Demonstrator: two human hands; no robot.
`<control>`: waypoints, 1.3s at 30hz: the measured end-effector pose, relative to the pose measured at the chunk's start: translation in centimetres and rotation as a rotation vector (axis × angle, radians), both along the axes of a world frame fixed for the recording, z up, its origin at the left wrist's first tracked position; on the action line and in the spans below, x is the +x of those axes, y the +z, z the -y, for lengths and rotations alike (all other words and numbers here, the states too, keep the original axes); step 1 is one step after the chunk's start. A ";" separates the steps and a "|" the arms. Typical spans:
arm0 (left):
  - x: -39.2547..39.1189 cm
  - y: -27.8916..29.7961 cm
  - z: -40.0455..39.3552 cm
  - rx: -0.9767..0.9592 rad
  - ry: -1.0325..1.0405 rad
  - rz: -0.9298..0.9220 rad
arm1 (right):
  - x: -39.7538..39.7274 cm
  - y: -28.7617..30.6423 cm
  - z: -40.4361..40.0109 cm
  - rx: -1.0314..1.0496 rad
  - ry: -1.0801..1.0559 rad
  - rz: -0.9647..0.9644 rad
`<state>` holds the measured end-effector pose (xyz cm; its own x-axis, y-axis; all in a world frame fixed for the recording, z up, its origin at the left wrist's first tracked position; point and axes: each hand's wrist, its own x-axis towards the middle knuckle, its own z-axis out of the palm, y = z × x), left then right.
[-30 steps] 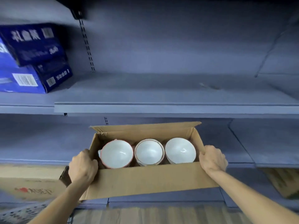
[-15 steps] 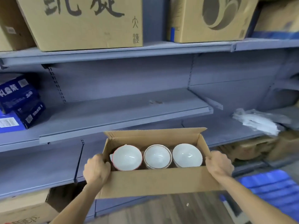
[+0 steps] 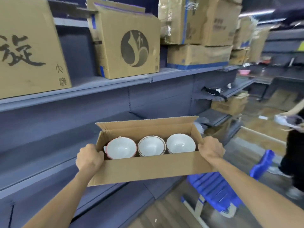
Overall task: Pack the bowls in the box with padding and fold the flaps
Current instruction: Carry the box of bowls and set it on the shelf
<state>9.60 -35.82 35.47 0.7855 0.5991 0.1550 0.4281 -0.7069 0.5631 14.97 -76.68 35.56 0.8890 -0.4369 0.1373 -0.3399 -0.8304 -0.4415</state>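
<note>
I hold an open brown cardboard box (image 3: 148,168) in the air in front of me, its long flaps up. My left hand (image 3: 89,156) grips its left end and my right hand (image 3: 211,149) grips its right end. Three white bowls sit in a row inside: a pink-rimmed bowl (image 3: 121,148) at the left, a brown-rimmed bowl (image 3: 151,146) in the middle, a plain white bowl (image 3: 180,143) at the right. No padding shows in the box.
Grey-blue metal shelves (image 3: 98,86) run along the left, with large cardboard cartons (image 3: 126,41) on the upper shelf. A blue plastic chair (image 3: 218,186) stands on the wooden floor at the lower right. Another person (image 3: 294,148) stands at the far right edge.
The view has swung up and to the right along the aisle while I carry the box. The box stays held at both ends; the chair and the other person have come into sight.
</note>
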 end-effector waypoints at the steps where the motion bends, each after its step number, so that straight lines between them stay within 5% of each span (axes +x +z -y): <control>1: 1.1 0.5 1.2 0.004 -0.028 -0.001 | 0.1 0.5 1.3 0.001 -0.027 0.006; 21: 24.2 3.6 29.0 -0.007 -0.452 0.019 | 7.8 3.6 27.2 0.005 -0.396 0.022; 39: 53.0 -0.2 32.0 -0.096 -0.348 0.016 | 37.4 2.7 29.4 0.033 -0.322 -0.030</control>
